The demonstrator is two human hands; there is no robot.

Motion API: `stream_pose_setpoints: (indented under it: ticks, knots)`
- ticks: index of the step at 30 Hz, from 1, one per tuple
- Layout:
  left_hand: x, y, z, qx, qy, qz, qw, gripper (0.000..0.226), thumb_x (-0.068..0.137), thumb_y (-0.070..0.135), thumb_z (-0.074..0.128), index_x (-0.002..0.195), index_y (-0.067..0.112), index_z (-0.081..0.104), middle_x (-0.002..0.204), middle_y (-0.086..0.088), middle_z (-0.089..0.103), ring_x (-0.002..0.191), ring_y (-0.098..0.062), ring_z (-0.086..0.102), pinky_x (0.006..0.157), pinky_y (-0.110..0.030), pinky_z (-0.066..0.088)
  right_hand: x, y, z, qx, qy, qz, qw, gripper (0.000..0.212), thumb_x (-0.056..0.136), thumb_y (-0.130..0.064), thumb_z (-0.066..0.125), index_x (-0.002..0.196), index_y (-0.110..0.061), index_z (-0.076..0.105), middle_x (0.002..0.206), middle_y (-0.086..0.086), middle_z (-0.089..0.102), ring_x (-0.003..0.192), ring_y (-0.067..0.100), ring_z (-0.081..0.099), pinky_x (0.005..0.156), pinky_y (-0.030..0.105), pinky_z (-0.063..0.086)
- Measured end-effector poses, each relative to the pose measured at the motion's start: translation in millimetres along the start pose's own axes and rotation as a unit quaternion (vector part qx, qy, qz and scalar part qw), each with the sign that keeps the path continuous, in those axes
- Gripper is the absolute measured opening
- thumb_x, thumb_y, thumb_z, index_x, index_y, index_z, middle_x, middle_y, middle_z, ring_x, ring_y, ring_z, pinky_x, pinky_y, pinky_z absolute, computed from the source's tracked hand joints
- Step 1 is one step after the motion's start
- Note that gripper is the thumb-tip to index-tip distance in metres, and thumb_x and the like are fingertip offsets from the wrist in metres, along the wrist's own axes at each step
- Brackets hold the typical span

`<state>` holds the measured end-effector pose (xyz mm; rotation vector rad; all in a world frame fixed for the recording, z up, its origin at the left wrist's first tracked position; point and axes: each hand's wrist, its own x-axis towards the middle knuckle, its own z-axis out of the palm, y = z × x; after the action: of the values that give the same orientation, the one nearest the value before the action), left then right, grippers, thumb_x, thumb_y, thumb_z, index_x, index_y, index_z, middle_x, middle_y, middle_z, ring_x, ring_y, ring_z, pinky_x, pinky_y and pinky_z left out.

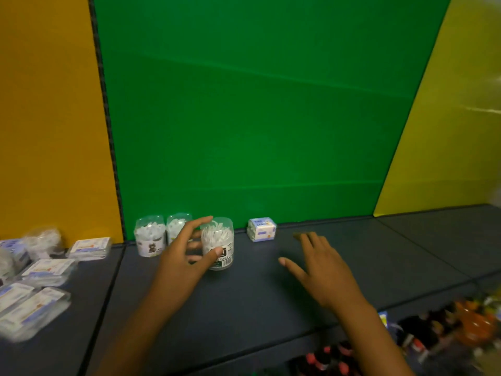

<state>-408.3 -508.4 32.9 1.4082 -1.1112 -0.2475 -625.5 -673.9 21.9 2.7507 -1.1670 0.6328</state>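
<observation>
My left hand (184, 256) wraps the floss jar (218, 240), I judge to line it beside the two other jars (151, 234); my right hand (322, 270) hovers open, empty.

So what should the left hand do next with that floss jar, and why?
Probably slide the jar back toward the green wall. The left hand curls round it, thumb on the label, and it stands forward of the two jars lined up at the wall, so it looks out of row. The right hand hovers open, holding nothing.
</observation>
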Motion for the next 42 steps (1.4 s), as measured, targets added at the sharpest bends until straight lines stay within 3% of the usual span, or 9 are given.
stream_pose_setpoints:
  ticks: [5, 10, 16, 28, 33, 42]
  knots:
    - [-23.0, 31.3, 55.6, -0.031, -0.014, 0.0, 0.999, 0.051, 0.078, 0.006, 0.073, 0.123, 0.024, 0.056, 0.111, 0.024, 0.062, 0.091, 0.013, 0.06, 0.07, -0.008, 0.049, -39.0, 48.8, -29.5, 0.011, -0.006, 0.018, 1.0, 0.075, 0.088, -0.071, 0.023, 0.143, -0.021, 0.036, 0.137, -0.002, 0.043, 0.126, 0.02, 0.041, 0.101, 0.033, 0.041]
    - [-41.8, 51.1, 104.1, -0.052, -0.028, 0.011, 0.998, 0.048, 0.078, 0.012, 0.072, 0.118, 0.033, 0.056, 0.108, 0.039, 0.058, 0.093, 0.009, 0.061, 0.069, -0.01, 0.05, -70.9, 94.7, -43.5, 0.011, -0.027, 0.021, 0.999, 0.069, 0.093, -0.067, 0.031, 0.144, -0.022, 0.033, 0.139, -0.003, 0.04, 0.128, 0.02, 0.039, 0.103, 0.034, 0.039]
    - [-48.5, 51.5, 144.3, -0.058, -0.034, -0.017, 0.998, 0.05, 0.076, 0.021, 0.074, 0.121, 0.036, 0.056, 0.119, 0.009, 0.062, 0.095, 0.001, 0.063, 0.072, -0.018, 0.054, -89.2, 136.1, -48.1, 0.03, -0.032, 0.023, 0.999, 0.068, 0.093, -0.068, 0.033, 0.145, -0.025, 0.03, 0.141, -0.005, 0.037, 0.127, 0.018, 0.038, 0.103, 0.033, 0.04]
    - [39.2, 25.2, 213.3, -0.033, -0.013, 0.008, 0.999, 0.049, 0.077, 0.013, 0.076, 0.117, 0.034, 0.058, 0.11, 0.018, 0.063, 0.094, 0.0, 0.062, 0.075, -0.019, 0.055, -14.3, 200.6, -17.9, 0.05, -0.017, 0.022, 0.998, 0.067, 0.091, -0.068, 0.04, 0.142, -0.025, 0.034, 0.136, -0.005, 0.039, 0.125, 0.016, 0.042, 0.101, 0.031, 0.041]
    - [87.8, 3.0, 246.5, -0.035, 0.0, 0.003, 0.999, 0.053, 0.075, 0.007, 0.077, 0.113, 0.038, 0.056, 0.096, 0.029, 0.066, 0.088, 0.005, 0.064, 0.066, -0.009, 0.05, 35.0, 227.8, -7.1, 0.04, -0.018, 0.016, 0.999, 0.067, 0.091, -0.068, 0.041, 0.142, -0.025, 0.035, 0.137, -0.004, 0.04, 0.126, 0.018, 0.042, 0.102, 0.034, 0.042]
    - [140.4, -33.6, 303.7, 0.031, 0.001, -0.037, 0.999, 0.056, 0.073, 0.008, 0.079, 0.118, 0.03, 0.054, 0.106, 0.011, 0.064, 0.09, 0.003, 0.062, 0.07, -0.011, 0.05, 93.2, 266.6, 29.0, 0.072, -0.022, 0.013, 0.997, 0.072, 0.088, -0.07, 0.043, 0.144, -0.026, 0.032, 0.142, -0.005, 0.038, 0.128, 0.016, 0.041, 0.104, 0.033, 0.042]
